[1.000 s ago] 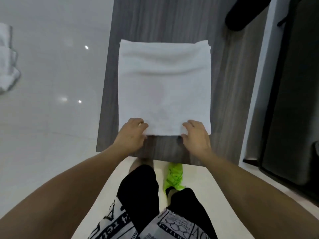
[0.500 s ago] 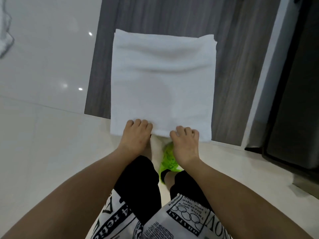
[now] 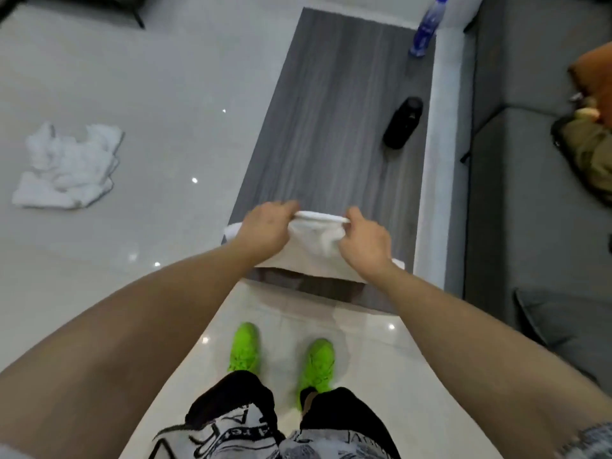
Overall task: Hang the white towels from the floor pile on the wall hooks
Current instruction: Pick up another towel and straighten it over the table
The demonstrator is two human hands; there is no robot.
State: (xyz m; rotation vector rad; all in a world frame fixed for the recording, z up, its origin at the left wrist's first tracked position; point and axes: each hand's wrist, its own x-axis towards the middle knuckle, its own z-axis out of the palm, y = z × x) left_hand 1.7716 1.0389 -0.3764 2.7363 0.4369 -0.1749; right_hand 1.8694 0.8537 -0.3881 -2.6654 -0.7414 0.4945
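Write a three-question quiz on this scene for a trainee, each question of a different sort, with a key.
1. True or false: both hands grip the folded white towel at the grey wooden table's near end.
2. The crumpled white towel pile lies on: A) grey sofa B) glossy floor C) table.
3. Fill in: the black cylinder lies on the ___.

Key: 1 true: left hand, right hand. 2 B. 3 table.

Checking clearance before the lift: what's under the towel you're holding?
The towel, gripped by the left hand and right hand, hangs over the grey table's near end. The tabletop beneath it is covered.
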